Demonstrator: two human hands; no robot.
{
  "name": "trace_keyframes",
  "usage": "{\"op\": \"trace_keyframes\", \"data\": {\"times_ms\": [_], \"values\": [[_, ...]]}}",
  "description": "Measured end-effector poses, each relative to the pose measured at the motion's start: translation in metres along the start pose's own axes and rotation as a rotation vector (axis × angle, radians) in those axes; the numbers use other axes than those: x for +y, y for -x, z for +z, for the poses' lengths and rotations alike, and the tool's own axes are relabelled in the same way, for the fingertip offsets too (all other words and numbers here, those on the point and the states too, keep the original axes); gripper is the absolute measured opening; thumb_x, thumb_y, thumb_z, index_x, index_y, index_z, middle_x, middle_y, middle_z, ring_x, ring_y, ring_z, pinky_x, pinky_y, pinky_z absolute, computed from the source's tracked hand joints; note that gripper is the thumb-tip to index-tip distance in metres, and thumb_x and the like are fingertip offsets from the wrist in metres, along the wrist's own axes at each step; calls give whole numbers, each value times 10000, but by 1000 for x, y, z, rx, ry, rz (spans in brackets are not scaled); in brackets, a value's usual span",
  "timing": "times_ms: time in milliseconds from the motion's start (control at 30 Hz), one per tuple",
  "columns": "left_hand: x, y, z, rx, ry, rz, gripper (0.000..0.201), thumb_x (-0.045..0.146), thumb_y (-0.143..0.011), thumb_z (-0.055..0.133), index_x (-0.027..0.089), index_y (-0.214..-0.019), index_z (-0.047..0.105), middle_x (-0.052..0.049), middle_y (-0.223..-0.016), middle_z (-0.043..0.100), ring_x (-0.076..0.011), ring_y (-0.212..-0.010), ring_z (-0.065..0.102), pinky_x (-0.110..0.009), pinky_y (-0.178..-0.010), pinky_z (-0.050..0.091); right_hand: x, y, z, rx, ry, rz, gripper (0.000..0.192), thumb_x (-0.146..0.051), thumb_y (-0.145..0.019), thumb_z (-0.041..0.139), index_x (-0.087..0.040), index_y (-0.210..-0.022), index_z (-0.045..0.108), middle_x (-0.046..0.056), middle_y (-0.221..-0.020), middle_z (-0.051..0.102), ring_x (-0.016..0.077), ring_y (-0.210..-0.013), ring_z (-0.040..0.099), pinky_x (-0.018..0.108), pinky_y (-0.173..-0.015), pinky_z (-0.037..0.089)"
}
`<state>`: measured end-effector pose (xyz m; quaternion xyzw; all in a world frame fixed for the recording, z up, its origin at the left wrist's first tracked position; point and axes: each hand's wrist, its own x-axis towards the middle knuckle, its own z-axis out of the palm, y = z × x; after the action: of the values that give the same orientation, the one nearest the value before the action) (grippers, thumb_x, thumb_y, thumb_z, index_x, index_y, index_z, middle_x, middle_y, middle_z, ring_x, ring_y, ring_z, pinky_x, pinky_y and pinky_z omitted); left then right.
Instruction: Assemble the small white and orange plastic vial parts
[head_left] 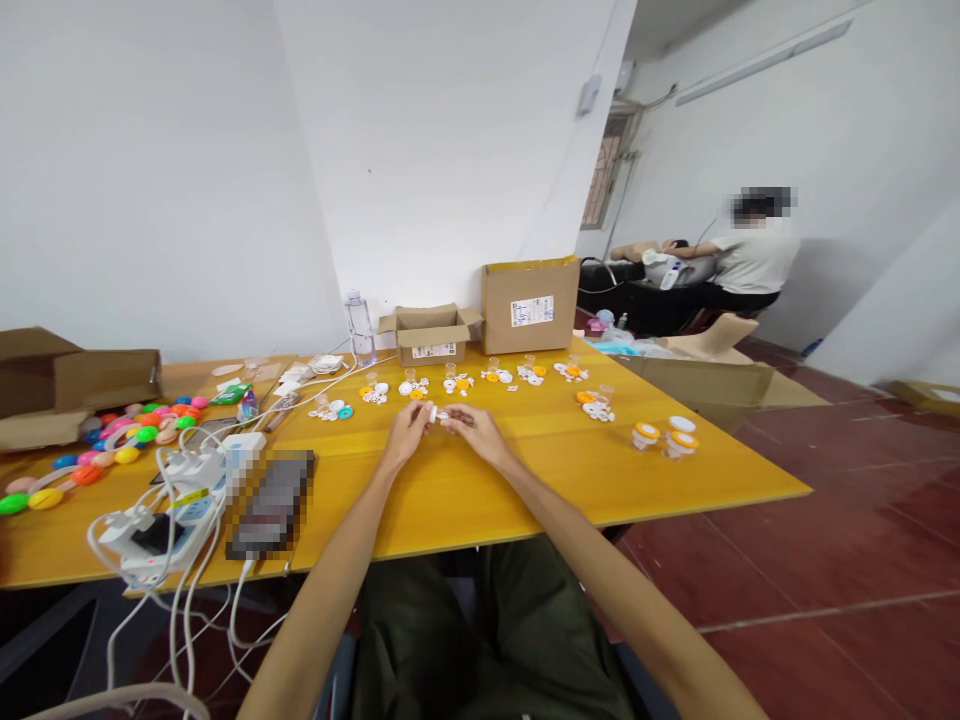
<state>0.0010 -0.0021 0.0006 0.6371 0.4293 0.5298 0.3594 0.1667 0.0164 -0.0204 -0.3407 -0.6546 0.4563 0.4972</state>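
My left hand [409, 430] pinches a small white plastic part [433, 412] above the middle of the wooden table [517, 480]. From the other side, my right hand [475, 432] has its fingertips closed on a second small white part [443, 414], right up against the first; whether the two are joined is too small to tell. Behind my hands runs a row of little heaps, among them white and orange plastic parts [457, 384] and a heap with a teal ring [345, 412]. Clear cups stand by them. At the right are orange-rimmed clear cups [645, 435].
Two cardboard boxes, one open [431, 345] and one upright [529, 310], stand by the wall near a water bottle [360, 325]. Leftward lie a power strip [199, 510] with cables, a phone [271, 503] and colourful plastic pieces [86, 474]. Another person [757, 255] sits far right.
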Motion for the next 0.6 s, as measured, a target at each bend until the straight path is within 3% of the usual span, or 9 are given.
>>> {"op": "trace_keyframes", "data": {"times_ms": [133, 400, 600], "values": [[1, 1, 0, -3, -16, 22, 426, 605, -823, 600, 189, -730, 588, 33, -585, 537, -121, -546, 514, -246, -562, 447, 1, 1, 0, -52, 0, 51, 262, -389, -718, 706, -201, -901, 697, -11, -668, 655, 152, -571, 615, 279, -576, 525], [-2, 0, -1, -6, -5, -27, 418, 593, -831, 601, 189, -724, 593, 29, -564, 541, -130, -536, 537, -245, -550, 445, -3, 4, 0, 12, 157, -165, 230, -354, -736, 718, -238, -935, 706, 13, -824, 712, 187, -761, 650, 312, -730, 534], [-2, 0, -1, 3, -6, 0, 422, 598, -827, 604, 186, -734, 604, 29, -579, 554, -125, -540, 534, -245, -553, 452, 0, 1, -1, -38, 47, -48, 287, -343, -687, 765, -233, -946, 709, 4, -813, 692, 177, -742, 653, 295, -687, 547]]}}
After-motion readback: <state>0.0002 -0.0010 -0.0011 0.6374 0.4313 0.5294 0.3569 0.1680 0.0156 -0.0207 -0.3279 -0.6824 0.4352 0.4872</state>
